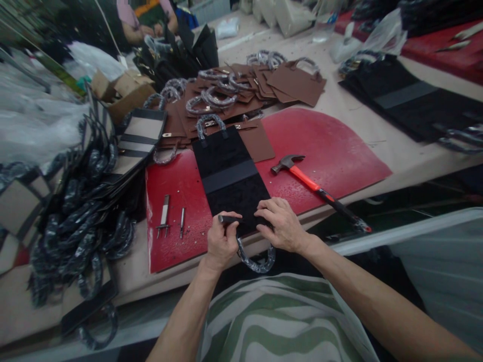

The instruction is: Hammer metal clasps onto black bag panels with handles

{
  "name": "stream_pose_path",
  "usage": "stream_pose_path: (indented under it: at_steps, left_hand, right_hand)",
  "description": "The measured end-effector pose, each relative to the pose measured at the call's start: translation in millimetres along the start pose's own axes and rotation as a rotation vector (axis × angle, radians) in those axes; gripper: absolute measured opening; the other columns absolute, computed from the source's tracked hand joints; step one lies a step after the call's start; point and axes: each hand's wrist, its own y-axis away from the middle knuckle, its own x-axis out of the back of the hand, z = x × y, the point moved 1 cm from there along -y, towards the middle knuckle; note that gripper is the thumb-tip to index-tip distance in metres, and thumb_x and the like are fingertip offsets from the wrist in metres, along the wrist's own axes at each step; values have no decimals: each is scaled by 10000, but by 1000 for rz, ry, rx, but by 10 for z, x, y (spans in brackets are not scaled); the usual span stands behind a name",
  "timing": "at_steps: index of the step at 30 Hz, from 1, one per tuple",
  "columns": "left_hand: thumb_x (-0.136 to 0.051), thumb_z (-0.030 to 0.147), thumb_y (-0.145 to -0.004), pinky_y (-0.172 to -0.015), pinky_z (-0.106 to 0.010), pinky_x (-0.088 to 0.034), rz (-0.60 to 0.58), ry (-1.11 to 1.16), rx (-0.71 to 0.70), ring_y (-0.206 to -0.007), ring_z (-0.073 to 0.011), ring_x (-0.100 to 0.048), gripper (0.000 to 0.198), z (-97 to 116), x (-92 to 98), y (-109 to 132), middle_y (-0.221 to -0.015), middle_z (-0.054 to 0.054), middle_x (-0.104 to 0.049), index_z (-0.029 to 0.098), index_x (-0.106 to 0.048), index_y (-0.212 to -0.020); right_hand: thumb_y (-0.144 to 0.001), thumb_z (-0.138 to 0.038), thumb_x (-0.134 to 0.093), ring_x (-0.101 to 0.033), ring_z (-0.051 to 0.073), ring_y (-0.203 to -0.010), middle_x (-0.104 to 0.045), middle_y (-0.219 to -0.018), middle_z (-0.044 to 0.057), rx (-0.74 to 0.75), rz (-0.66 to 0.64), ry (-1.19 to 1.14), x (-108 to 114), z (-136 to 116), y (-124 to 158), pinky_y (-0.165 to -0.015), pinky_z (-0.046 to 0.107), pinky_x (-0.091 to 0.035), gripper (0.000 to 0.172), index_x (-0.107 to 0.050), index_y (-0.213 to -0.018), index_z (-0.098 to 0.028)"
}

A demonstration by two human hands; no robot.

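A long black bag panel with a smoother grey-black band lies on a red board. Plastic-wrapped loop handles stick out at both ends, the near handle hanging past the table edge. My left hand is closed round a short dark rod-like tool, held slantwise over the panel's near left corner; its tip is hard to see. With fingers curled, my right hand grips the near right edge of the panel. A claw hammer with an orange and black handle rests to the right.
On the board's left lie a pronged metal tool and a thin metal punch. Brown bag panels with wrapped handles are piled behind. Black bag pieces crowd the left; more black panels lie right. Another person stands across the table.
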Motion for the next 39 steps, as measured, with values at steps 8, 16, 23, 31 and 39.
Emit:
stream_pose_path:
  at_steps: [8,16,23,31,39]
  left_hand:
    - [-544,237,-956,-820,-286,-570,-16,131,68,-917,-173,-682,112,-20,-9,3,-994,-78,-672,179,-564,-1050]
    - [-524,144,-937,-778,-249,-545,-30,1,-135,-856,-149,-675,125,-21,-30,-49,-949,-52,-673,180,-572,-1047]
    - [-510,135,-936,-725,-231,-538,-49,-2,-171,-795,-135,-666,140,-67,-71,-62,-948,-50,-660,185,-543,-1063]
    - [-514,155,-933,-715,-237,-541,-78,32,-161,-769,-143,-669,153,-96,-91,-47,-931,-51,-671,192,-547,-1078]
    - [-501,155,-933,-705,-251,-566,-47,-48,-239,-798,-172,-705,175,-105,-123,-20,-926,-63,-694,200,-540,-1098]
  right_hand:
    - [-887,-219,-579,-556,277,-1078,-620,-1144,110,-38,157,-65,433,77,13,-954,450,-433,202,-637,-1078,-192]
    - [-845,-333,-582,-560,320,-967,-620,-993,149,-445,73,479,930,641,225,-876,449,-446,282,-638,-1040,-137]
    - [-779,-209,-585,-585,243,-757,-610,-830,93,-722,-189,349,959,563,84,-660,330,-408,117,-580,-888,-167]
    - [-841,-190,-494,-333,61,-420,-421,-603,-58,-1265,27,-1233,808,173,-26,-397,175,-294,24,-489,-821,-179]
    - [-969,-522,-428,-363,89,-401,-417,-581,-64,-683,105,-618,1151,-516,-75,-387,217,-275,335,-466,-831,-220]
